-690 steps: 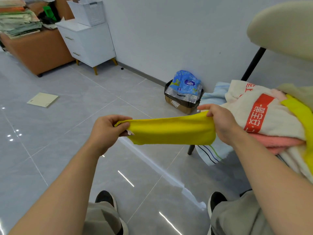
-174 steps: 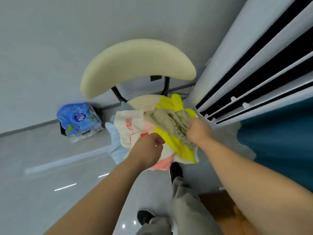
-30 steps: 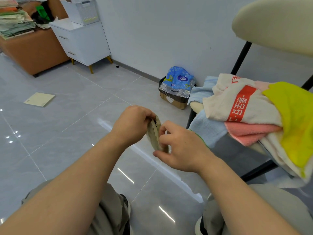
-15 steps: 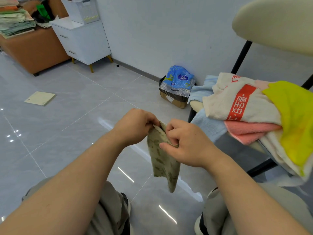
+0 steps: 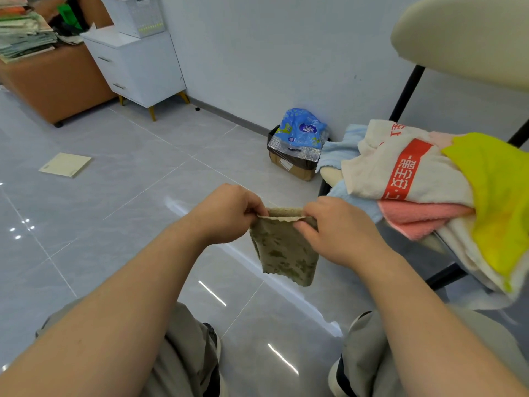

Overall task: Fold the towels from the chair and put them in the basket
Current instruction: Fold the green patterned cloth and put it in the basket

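A small olive-beige patterned towel [image 5: 286, 250] hangs doubled in front of me. My left hand [image 5: 226, 213] pinches its top left corner and my right hand [image 5: 335, 227] pinches its top right corner. To the right, the cream chair [image 5: 463, 35] carries a pile of towels: a white one with a red band [image 5: 400, 170], a yellow one [image 5: 498, 196], a pink one [image 5: 420, 219] and a light blue one [image 5: 337, 153]. A white basket [image 5: 137, 12] stands on the white cabinet [image 5: 137, 64] at the far left.
A cardboard box with a blue plastic package [image 5: 300, 141] sits by the wall beside the chair. A pale flat board [image 5: 65, 164] lies on the grey tile floor. A brown desk [image 5: 48, 81] with stacked papers stands far left. My knees and shoes are below.
The towel has dropped open from a bunched wad between my hands into a hanging doubled flap. My hands have moved apart along its top edge.
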